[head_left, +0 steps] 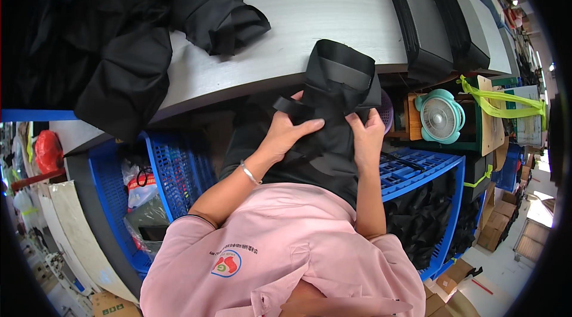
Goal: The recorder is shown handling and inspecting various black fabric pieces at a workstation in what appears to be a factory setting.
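Over my lap, at the table's near edge, I hold a black fabric bag (341, 84) with its boxy open mouth facing away from me. My left hand (287, 133) grips its left side, thumb on top and pointing right, the other fingers partly hidden by the cloth. A black strip sticks out beside those fingers. On the right side of the bag, my right hand (366, 129) pinches the cloth between thumb and fingers. The lower part of the bag merges with the dark cloth over my lap, so its end cannot be made out.
On the grey-white table (286, 25) lie a heap of black fabric pieces (125, 72), a crumpled black piece (217, 16) and stacked black folded pieces (426, 25). Blue plastic crates (179, 168) stand on both sides of me. A teal fan (441, 115) sits at the right.
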Motion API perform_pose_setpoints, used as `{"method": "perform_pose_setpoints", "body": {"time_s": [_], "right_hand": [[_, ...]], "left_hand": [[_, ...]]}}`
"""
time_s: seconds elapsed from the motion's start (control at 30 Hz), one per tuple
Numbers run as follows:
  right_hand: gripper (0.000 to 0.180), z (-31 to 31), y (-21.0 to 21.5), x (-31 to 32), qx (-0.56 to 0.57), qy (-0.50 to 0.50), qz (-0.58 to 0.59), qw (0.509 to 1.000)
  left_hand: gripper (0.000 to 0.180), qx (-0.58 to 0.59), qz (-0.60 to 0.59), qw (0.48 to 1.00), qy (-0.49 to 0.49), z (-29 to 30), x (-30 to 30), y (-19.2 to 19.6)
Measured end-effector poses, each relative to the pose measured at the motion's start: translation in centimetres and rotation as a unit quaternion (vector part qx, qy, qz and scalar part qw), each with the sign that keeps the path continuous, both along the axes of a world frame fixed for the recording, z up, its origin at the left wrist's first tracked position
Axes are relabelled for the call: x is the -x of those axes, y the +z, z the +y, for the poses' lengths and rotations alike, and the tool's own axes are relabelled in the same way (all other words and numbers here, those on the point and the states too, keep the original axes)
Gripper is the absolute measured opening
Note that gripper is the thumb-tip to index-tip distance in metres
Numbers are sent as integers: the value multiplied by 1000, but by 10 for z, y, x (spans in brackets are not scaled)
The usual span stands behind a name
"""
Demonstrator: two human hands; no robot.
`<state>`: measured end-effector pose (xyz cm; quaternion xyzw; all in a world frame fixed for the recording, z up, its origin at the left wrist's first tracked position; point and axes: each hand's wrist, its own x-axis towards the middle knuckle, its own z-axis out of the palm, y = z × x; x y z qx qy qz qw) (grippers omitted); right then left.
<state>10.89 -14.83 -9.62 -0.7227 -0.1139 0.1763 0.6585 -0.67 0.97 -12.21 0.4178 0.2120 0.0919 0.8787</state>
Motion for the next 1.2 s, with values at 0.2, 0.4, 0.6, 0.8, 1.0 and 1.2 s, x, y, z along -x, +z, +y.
{"method": "perform_pose_setpoints", "body": {"time_s": [0.2,0.4,0.6,0.8,1.0,1.2], "right_hand": [[32,11,19,26,158,62,-155,973],[28,6,15,4,124,-1,-49,991],[28,-5,4,-5,-90,81,165,979],[26,-30,-1,1,-14,17,188,982],[24,-39,-8,11,-143,77,238,957],[23,-21,-10,24,45,0,53,998]], "left_hand": [[30,-219,76,971,49,4,-21,-16],[33,-12,22,999,24,9,-5,-5],[39,19,78,996,-44,7,-9,-7],[35,131,41,989,-49,12,-3,-9],[39,89,48,992,-74,0,5,10],[37,81,62,994,-47,-12,9,4]]}}
